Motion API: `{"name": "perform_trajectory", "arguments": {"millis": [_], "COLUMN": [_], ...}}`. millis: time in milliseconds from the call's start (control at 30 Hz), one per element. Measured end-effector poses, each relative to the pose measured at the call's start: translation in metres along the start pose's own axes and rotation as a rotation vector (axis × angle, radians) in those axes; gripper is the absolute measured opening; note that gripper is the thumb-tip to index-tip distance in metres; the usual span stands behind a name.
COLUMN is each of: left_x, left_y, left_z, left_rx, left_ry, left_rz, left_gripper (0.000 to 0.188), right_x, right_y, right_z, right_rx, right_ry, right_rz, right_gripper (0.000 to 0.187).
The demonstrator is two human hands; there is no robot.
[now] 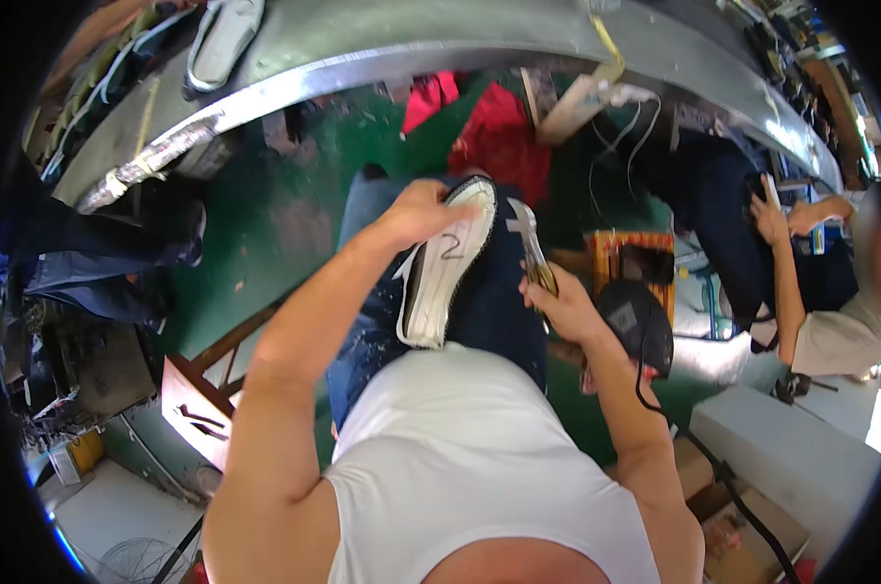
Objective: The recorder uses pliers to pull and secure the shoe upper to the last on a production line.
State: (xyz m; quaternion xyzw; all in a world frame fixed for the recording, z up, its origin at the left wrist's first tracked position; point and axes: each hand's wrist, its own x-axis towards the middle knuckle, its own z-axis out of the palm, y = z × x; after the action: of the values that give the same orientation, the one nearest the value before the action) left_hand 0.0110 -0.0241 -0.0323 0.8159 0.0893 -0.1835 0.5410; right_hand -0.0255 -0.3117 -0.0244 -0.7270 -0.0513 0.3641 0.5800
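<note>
My left hand is closed around the far end of a half-made shoe, which lies along my thighs with its bottom facing up. Its pale underside carries a handwritten black mark, and a dark upper edge wraps round the rim. To the right of the shoe, my right hand grips the handles of lasting pliers. Their metal head points away from me and stands apart from the shoe. Part of the left fingers is hidden behind the shoe.
A metal bench curves across the far side, with a pale shoe on it. Red cloth lies on the green floor. A wooden stool stands left. Co-workers sit on both sides; the right one's hands hold something.
</note>
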Motion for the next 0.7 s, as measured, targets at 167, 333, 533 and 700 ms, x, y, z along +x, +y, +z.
{"name": "perform_trajectory", "arguments": {"millis": [167, 333, 533, 700], "left_x": [-0.095, -0.108, -0.09, -0.071], "left_y": [-0.029, -0.043, -0.063, -0.075], "left_z": [0.026, 0.052, 0.068, 0.079], "left_rx": [0.024, 0.234, -0.336, -0.915], "left_ry": [0.159, 0.303, 0.266, 0.008], "left_rz": [-0.102, 0.247, 0.174, -0.073], "left_gripper": [0.028, 0.016, 0.067, 0.07], "right_x": [-0.012, -0.003, 0.011, 0.016], "right_y": [-0.026, -0.031, -0.101, -0.03], "right_z": [-0.003, 0.006, 0.013, 0.035], "right_rx": [-0.283, -0.653, -1.039, -0.83], "right_ry": [-0.188, -0.257, -0.43, -0.178], "right_rz": [0.041, -0.247, 0.091, -0.064], "right_gripper": [0.04, 0.048, 0.031, 0.027]}}
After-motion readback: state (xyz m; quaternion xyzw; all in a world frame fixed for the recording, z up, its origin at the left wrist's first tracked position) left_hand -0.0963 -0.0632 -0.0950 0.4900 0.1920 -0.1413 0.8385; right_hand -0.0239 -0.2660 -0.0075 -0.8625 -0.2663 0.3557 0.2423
